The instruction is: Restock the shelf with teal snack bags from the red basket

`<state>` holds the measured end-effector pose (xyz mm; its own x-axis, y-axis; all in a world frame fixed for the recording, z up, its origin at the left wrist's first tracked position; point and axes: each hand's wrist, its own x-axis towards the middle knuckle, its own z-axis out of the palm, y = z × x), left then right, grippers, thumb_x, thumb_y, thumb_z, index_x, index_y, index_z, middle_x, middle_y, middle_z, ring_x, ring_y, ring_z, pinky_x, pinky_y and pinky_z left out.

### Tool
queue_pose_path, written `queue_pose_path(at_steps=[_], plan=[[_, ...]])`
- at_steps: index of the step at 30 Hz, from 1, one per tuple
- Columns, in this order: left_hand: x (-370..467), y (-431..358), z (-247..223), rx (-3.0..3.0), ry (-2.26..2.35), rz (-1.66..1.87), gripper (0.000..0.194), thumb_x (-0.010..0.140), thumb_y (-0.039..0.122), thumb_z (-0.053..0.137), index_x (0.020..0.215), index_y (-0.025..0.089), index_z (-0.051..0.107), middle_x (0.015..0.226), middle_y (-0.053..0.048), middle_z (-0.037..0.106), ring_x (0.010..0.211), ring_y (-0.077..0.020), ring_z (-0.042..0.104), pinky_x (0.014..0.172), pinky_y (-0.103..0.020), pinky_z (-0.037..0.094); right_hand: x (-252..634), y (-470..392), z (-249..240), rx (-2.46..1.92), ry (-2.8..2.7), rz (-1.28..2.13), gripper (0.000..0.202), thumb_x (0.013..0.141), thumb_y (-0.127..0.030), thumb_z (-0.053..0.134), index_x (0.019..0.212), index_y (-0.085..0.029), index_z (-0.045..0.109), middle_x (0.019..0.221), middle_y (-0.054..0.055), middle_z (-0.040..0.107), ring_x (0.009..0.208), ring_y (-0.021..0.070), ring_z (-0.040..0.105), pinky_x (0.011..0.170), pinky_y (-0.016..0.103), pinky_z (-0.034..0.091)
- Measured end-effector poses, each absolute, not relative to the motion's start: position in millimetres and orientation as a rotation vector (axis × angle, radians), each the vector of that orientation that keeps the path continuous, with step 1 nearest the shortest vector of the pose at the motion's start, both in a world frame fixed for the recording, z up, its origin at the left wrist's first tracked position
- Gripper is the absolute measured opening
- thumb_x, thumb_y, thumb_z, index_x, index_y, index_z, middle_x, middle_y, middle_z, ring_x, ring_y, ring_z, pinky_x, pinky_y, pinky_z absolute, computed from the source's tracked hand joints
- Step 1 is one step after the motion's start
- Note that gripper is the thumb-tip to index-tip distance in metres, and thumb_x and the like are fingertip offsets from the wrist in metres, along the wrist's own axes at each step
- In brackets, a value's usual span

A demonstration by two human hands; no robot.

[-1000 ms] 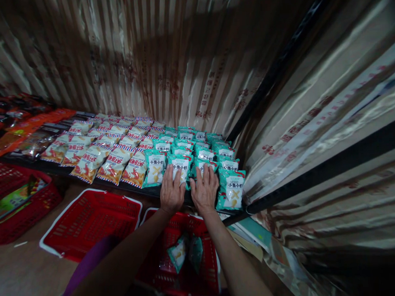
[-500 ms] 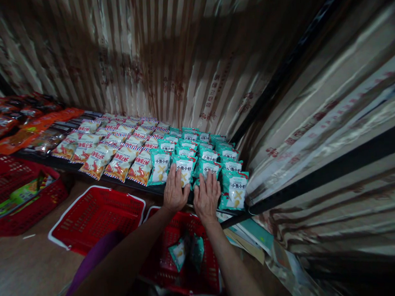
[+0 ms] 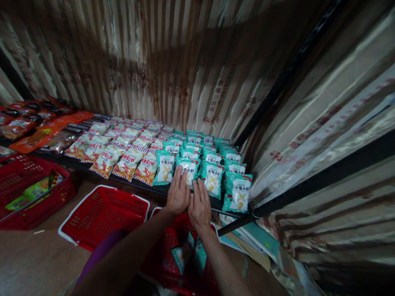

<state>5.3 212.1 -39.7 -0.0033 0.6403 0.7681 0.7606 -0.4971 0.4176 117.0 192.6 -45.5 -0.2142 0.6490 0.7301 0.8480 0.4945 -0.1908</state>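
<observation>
Your left hand [image 3: 179,194]: open, on a teal bag [image 3: 192,166]; your right hand [image 3: 200,208]: open, shifted in alongside, next bag [image 3: 213,180] uncovered

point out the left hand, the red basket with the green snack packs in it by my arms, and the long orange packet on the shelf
left hand [image 3: 178,193]: head view, back of the hand
red basket [image 3: 163,276]: head view, inner bottom
orange packet [image 3: 38,138]: head view, middle

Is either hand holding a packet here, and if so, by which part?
No grip shows: the left hand lies straight-fingered over the lower part of a green packet, with the right hand close beside it.
</observation>
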Motion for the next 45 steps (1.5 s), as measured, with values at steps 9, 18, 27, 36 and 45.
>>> queue_pose_path(at_steps=[9, 18, 27, 36, 45], plan=[[-10.2, 214.1, -46.6, -2.269, -1.428, -1.488, 0.057, 0.094, 0.018, 0.03, 0.147, 0.013, 0.009, 0.152, -0.016, 0.022, 0.142, -0.0224, 0.013, 0.112, -0.047, 0.031, 101.3, 191.8, -49.0, -1.225, -1.909, -0.337, 0.055, 0.095, -0.018, 0.031, 0.147, -0.019, 0.016, 0.153, 0.014, 0.02, 0.141, 0.0264, 0.018, 0.106, 0.053, 0.035], [-29.9, 195.7, -35.3, -2.012, -1.463, -1.474, 0.052, 0.093, 0.021, 0.035, 0.143, 0.016, 0.026, 0.149, -0.014, 0.031, 0.142, -0.025, 0.014, 0.112, -0.052, 0.025, 90.6, 196.9, -39.0, -1.24, -1.983, -0.395, 0.054, 0.094, -0.024, 0.037, 0.146, -0.021, 0.022, 0.156, 0.012, 0.011, 0.142, 0.0296, 0.011, 0.107, 0.054, 0.032], [-49.4, 210.6, -41.8, -1.873, -1.748, -1.459, 0.048, 0.091, 0.021, 0.04, 0.139, 0.019, 0.035, 0.152, -0.016, 0.021, 0.14, -0.0285, 0.022, 0.106, -0.05, 0.036, 80.5, 198.8, -43.9, -1.229, -1.915, -0.351, 0.063, 0.094, -0.024, 0.038, 0.148, -0.017, 0.007, 0.154, 0.017, 0.013, 0.142, 0.0299, 0.01, 0.107, 0.056, 0.032], [-51.3, 225.3, -38.6, -1.901, -1.691, -1.514, 0.045, 0.091, 0.016, 0.036, 0.137, 0.016, 0.036, 0.15, -0.017, 0.024, 0.141, -0.0252, 0.02, 0.109, -0.046, 0.033, 73.9, 198.8, -47.8, -1.273, -1.845, -0.304, 0.061, 0.094, -0.027, 0.035, 0.148, -0.014, 0.008, 0.153, 0.02, 0.012, 0.142, 0.0321, 0.008, 0.105, 0.059, 0.031], [-56.5, 226.2, -35.7, -1.95, -1.659, -1.541, 0.043, 0.09, 0.025, 0.042, 0.131, 0.012, 0.038, 0.148, -0.021, 0.026, 0.14, -0.027, 0.023, 0.109, -0.049, 0.032, 67.8, 201.7, -35.4, -1.31, -1.757, -0.251, 0.052, 0.092, -0.037, 0.04, 0.136, -0.011, 0.032, 0.15, 0.022, 0.02, 0.141, 0.0312, 0.012, 0.105, 0.06, 0.029]])
